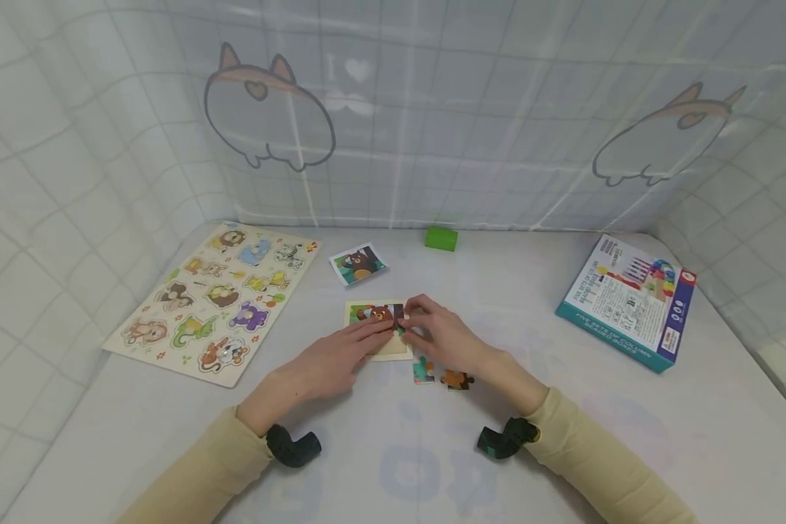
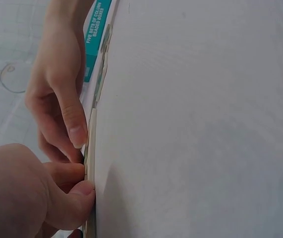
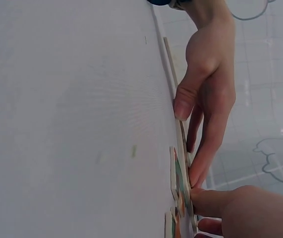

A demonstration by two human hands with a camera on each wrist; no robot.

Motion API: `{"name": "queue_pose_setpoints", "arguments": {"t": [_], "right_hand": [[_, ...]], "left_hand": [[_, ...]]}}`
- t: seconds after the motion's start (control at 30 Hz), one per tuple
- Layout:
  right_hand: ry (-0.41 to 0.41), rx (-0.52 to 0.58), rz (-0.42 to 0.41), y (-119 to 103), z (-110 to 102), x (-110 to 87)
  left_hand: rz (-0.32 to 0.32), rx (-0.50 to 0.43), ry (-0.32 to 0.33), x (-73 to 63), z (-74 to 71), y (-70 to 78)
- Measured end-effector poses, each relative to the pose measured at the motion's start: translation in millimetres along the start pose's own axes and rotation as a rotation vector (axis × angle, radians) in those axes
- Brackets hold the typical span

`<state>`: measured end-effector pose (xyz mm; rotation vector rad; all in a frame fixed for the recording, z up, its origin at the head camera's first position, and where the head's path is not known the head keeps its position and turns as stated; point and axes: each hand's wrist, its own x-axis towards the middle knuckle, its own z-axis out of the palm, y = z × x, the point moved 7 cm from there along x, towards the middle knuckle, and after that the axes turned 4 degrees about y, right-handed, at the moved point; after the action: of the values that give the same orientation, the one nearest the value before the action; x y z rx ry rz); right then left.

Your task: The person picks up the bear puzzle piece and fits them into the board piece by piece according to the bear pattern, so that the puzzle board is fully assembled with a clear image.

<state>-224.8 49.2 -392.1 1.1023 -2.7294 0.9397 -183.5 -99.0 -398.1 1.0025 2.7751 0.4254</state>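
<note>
A small wooden puzzle tray (image 1: 389, 356) with a brown bear picture partly filled in lies in the middle of the table. My left hand (image 1: 340, 356) rests on its left part, with fairly straight fingers over the bear and the thumb at the near edge (image 3: 182, 110). With bent fingers, my right hand (image 1: 448, 338) pinches a dark puzzle piece (image 1: 399, 324) at the tray's upper right; the fingers hide much of it. Just below the right hand are a teal puzzle piece (image 1: 423, 370) and an orange-brown puzzle piece (image 1: 457, 380), loose on the table.
A picture card (image 1: 359, 263) with the same bear lies behind the tray. Farther back stands a green block (image 1: 442, 239). An animal peg board (image 1: 216, 302) lies at the left, and a beaded-boxes carton (image 1: 629, 298) at the right. Grid-patterned curtain (image 1: 432, 145) surrounds the table.
</note>
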Motion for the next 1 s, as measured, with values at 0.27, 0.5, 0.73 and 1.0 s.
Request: {"name": "queue_pose_setpoints", "arguments": {"t": [0.27, 0.5, 0.73, 1.0], "right_hand": [[-0.086, 0.038, 0.025, 7, -4, -8.7], [-0.046, 0.054, 0.044, 18, -14, -22.6], [-0.073, 0.089, 0.041, 20, -18, -35.7], [-0.139, 0.14, 0.039, 18, -10, -45.2]], "left_hand": [[0.01, -0.004, 0.002, 1.8, 0.6, 0.7], [0.01, 0.006, 0.006, 1.8, 1.4, -0.6], [0.013, 0.0, 0.01, 0.5, 0.8, -0.6], [-0.011, -0.03, 0.041, -1.8, 0.7, -1.8]]}}
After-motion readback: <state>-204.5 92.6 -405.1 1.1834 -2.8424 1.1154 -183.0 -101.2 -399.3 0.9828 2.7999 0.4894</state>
